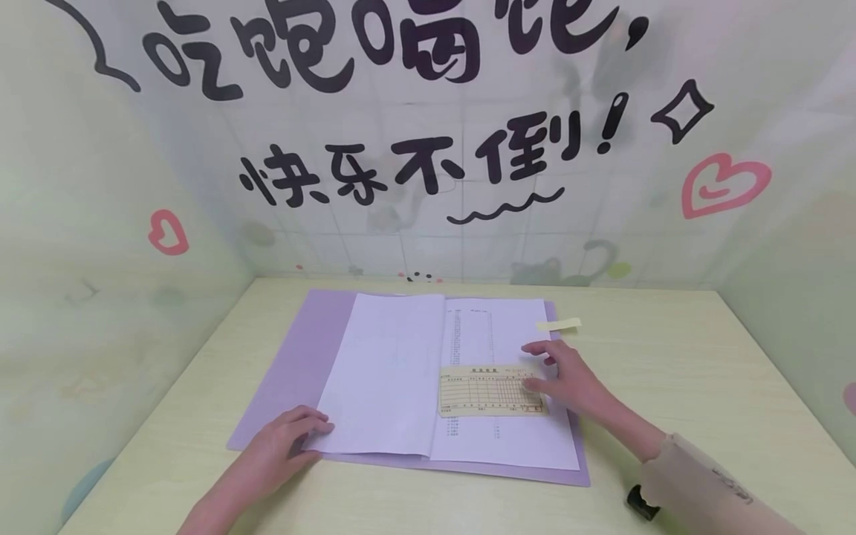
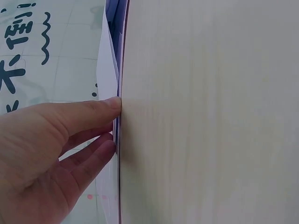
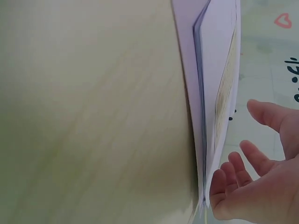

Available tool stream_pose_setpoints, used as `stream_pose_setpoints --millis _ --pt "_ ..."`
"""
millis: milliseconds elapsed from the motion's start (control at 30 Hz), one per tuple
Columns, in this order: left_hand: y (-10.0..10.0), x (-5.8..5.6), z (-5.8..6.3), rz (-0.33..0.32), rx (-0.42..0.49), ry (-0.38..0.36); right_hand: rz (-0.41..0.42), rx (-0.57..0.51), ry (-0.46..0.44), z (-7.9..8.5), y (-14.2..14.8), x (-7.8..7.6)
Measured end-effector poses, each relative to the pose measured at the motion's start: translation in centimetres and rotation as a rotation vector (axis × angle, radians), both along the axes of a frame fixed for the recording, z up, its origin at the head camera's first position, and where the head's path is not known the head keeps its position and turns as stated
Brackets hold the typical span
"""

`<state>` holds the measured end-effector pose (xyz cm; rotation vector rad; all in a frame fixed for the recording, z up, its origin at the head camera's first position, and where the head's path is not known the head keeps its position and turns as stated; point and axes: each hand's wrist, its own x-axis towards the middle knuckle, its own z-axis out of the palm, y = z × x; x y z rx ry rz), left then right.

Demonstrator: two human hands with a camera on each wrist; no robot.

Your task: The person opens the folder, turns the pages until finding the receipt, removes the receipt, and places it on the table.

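Observation:
A purple folder [image 1: 294, 357] lies spread on the table with a blank white sheet [image 1: 384, 371] on the left and a printed page [image 1: 515, 331] on the right. My left hand [image 1: 284, 446] rests at the sheet's lower left corner. Its thumb touches the folder's front edge in the left wrist view, fingers loosely bent over the paper. On the printed page lies a yellowish receipt slip [image 1: 478, 394] with a ruled grid. My right hand [image 1: 571, 379] is over that slip's right end, thumb overlapping it. The right wrist view shows those fingers [image 3: 254, 156] spread, holding nothing.
A pale yellow paper strip [image 1: 562, 325] sticks out past the folder's upper right edge. Partly behind the right sleeve [image 1: 709, 483], a small black object [image 1: 640, 502] is on the table [image 1: 702, 371]. A printed curtain [image 1: 374, 245] stands behind the table.

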<state>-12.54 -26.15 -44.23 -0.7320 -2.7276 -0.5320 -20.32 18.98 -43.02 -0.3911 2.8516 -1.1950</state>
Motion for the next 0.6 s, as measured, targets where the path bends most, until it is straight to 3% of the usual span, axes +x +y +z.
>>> stream_pose_setpoints --millis 600 --pt "-0.1 -0.1 -0.5 -0.027 0.014 0.032 0.071 0.073 -0.136 -0.7 1.8 -0.6"
